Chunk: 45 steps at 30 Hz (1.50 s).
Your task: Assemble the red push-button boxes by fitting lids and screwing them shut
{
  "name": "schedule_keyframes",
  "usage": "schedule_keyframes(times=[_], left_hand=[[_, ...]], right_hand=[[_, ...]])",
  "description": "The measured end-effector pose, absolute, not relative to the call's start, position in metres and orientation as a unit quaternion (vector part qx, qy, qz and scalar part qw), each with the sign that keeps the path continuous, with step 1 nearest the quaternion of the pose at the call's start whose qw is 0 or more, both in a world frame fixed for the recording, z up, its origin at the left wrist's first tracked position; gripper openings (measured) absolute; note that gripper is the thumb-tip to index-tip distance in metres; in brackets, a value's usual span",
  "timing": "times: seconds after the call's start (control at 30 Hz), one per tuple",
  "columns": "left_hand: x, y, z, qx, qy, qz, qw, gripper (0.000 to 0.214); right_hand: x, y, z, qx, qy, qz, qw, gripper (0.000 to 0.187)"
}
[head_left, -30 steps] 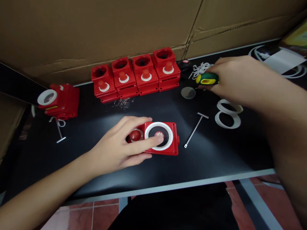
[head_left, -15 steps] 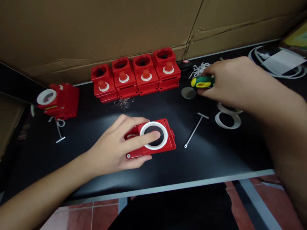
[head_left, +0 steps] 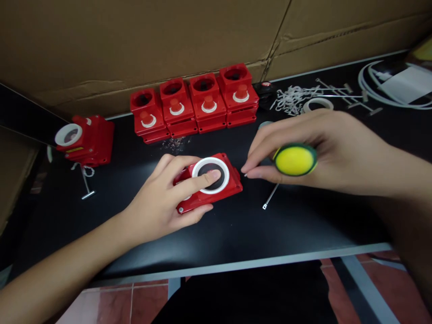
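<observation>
My left hand (head_left: 172,193) is wrapped round a small red housing (head_left: 233,182) just above the table. Its index finger presses on the dark disc inside the white toothed ring (head_left: 222,185) on top. A screw sits at the corner near my thumb. Close to the right of the housing, my right hand (head_left: 334,150) holds a screwdriver (head_left: 294,160), its yellow and green handle end facing me. The screwdriver's tip is hidden. A tiny pale piece, perhaps a screw, is pinched between the right thumb and forefinger. A metal T-shaped rod (head_left: 269,198) lies partly under this hand.
Several red housings (head_left: 209,108) stand in a row at the back beside the cardboard. Another, with a white ring and hanging T-rod, stands left (head_left: 96,141). White cords (head_left: 292,99), T-rods (head_left: 349,94), a white ring (head_left: 317,104) and a coiled cable (head_left: 366,83) lie back right.
My right hand has come left and forward from the back right with the screwdriver, to beside the red housing. My left hand has tilted the housing and moved it slightly up in view.
</observation>
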<state>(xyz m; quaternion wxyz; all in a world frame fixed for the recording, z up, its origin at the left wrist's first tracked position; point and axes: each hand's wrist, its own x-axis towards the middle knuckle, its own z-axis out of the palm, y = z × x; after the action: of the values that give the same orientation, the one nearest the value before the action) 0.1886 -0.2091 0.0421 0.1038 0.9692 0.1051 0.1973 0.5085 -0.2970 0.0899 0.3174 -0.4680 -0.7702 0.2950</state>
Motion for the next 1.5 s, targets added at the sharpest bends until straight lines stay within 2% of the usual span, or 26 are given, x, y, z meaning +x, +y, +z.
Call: schedule_keyframes(times=[0.23,0.5,0.67,1.03,1.23,1.5], left_hand=[[0.188,-0.210,0.040,0.969,0.108,0.199,0.095,0.052],[0.188,-0.209,0.039,0.970,0.108,0.193,0.104,0.052],[0.189,-0.210,0.040,0.962,0.101,0.209,0.144,0.050],[0.192,-0.217,0.051,0.966,0.131,0.179,0.132,0.046],[0.191,-0.218,0.049,0.965,0.142,0.172,0.135,0.052],[0.190,-0.218,0.049,0.966,0.136,0.181,0.126,0.047]], right_hand=[[0.493,-0.301,0.084,-0.458,-0.799,0.271,0.279,0.007],[0.481,-0.305,0.082,-0.500,-0.784,0.247,0.271,0.024],[0.482,-0.307,0.082,-0.484,-0.797,0.242,0.269,0.021],[0.478,-0.311,0.078,-0.486,-0.809,0.204,0.260,0.022],[0.478,-0.310,0.079,-0.489,-0.817,0.173,0.254,0.025],[0.482,-0.305,0.078,-0.511,-0.791,0.239,0.238,0.024]])
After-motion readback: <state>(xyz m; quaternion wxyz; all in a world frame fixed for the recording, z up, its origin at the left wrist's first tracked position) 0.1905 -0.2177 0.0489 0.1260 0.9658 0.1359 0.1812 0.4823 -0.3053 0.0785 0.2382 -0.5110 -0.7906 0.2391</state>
